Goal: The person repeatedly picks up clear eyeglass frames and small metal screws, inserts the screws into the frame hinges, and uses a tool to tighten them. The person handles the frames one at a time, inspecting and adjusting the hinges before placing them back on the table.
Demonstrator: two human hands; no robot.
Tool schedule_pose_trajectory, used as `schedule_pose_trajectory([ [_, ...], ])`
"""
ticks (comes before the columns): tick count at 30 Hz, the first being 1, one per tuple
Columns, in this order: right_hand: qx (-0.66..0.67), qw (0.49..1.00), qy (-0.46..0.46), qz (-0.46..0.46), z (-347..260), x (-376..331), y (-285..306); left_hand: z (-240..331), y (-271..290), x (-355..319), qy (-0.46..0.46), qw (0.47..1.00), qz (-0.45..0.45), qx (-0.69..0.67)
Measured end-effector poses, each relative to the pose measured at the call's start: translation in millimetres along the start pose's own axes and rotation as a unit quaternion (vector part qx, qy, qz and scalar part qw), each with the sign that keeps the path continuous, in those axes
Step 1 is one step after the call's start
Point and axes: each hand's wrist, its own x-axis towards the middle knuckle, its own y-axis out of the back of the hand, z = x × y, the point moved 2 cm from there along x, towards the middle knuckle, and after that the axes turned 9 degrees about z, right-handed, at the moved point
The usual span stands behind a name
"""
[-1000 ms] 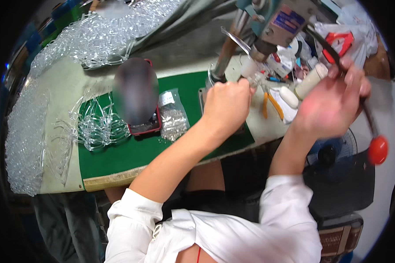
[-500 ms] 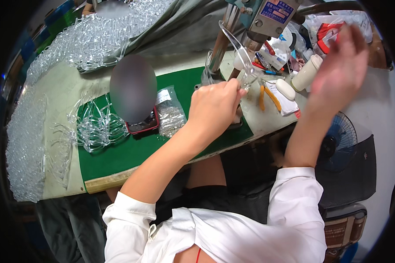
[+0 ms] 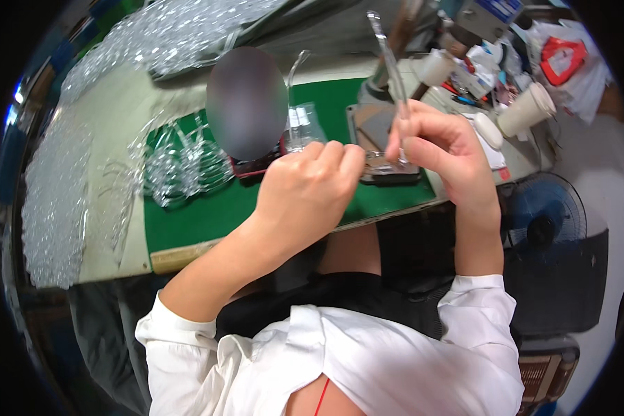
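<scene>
Gripping clear plastic eyeglass frame (image 3: pixel 388 104) at centre frame | right hand (image 3: pixel 440 156) pinched its temple arm | left hand (image 3: pixel 308 191) clamped its other end | green mat (image 3: pixel 208 208) beneath.

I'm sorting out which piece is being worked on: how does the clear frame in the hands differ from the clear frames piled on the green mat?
The clear frame in the hands is lifted off the bench, one arm sticking up from the right hand, the left hand pinching its other side. The piled frames lie flat and tangled on the green mat, untouched. The held one is single; the pile holds many. All look like the same transparent plastic.
</scene>
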Motion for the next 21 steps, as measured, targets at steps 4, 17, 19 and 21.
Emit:
schedule_pose_trajectory([
  [4,-0.001,0.999,0.021,-0.035,7,-6,-17,-7,16,-20,-0.004,0.999,-0.035,0.021],
  [17,-0.017,0.996,0.065,0.065,-9,-9,-18,-4,1,-2,-0.003,0.999,0.041,-0.009],
  [19,-0.035,0.991,0.063,0.111,-11,-4,-1,3,-19,12,0.021,0.994,0.065,-0.083],
  [21,-0.071,0.988,0.063,0.125,-15,7,13,8,-33,29,0.047,0.985,0.067,-0.15],
])
